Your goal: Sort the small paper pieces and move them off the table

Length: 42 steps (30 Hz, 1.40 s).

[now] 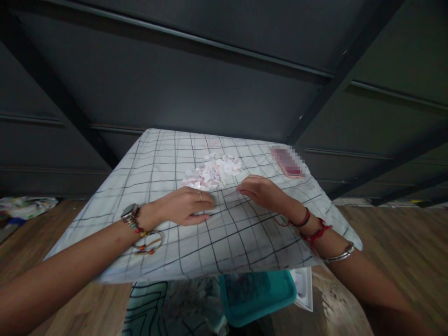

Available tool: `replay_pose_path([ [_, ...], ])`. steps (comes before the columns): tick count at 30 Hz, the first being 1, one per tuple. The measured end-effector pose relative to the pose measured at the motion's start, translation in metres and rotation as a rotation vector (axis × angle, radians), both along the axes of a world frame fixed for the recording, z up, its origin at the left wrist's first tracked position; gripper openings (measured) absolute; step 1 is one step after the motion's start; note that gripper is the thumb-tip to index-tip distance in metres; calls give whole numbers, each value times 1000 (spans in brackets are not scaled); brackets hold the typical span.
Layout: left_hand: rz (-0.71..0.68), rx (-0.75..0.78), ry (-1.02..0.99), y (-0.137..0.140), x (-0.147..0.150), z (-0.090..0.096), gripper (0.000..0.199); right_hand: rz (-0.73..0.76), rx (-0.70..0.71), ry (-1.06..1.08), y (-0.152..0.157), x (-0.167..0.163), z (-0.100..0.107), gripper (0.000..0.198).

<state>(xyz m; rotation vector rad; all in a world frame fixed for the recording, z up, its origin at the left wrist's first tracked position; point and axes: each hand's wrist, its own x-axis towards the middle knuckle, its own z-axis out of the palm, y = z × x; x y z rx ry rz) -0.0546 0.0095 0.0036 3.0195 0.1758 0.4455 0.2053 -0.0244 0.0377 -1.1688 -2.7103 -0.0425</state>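
A loose heap of small white and pale pink paper scraps [213, 170] lies on a white cloth with dark grid lines [164, 158]. My left hand [187, 205] rests palm down on the cloth at the heap's near left edge, its thumb apart from the fingers and nothing visible in it. To the right of the heap, my right hand [261, 190] has its fingers pinched together low over the cloth. Whatever may be between those fingertips is too small to make out.
A pink phone-like object [294, 171], partly pixelated, lies at the cloth's far right. Dark panels [196, 84] rise behind the table. Below the near edge are a teal plastic tub [259, 312] and a white box [305, 291]. Crumpled fabric [28, 206] lies on the floor at left.
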Motion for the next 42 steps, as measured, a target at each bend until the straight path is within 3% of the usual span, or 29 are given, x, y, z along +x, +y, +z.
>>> replay_pose_path([
  [4,-9,-1,23,-2,1,1,24,54,25,-117,-4,-4,-4,23],
  [9,-18,45,22,-2,1,-1,25,137,-22,-142,-25,14,1,21],
  [14,-11,110,53,-4,3,0,24,60,14,-13,-24,16,2,21],
  [18,1,174,88,-7,3,2,25,60,22,-54,-22,11,-2,21],
  [25,38,230,101,-9,4,3,27,36,-29,-139,-67,20,3,21],
  [29,117,156,135,-26,19,8,35,25,-46,-144,-92,24,3,20],
  [35,237,-75,257,-69,37,0,74,-52,-31,-148,-125,25,3,17],
  [42,265,-106,318,-75,37,-12,78,-122,47,-165,-154,26,-1,19],
])
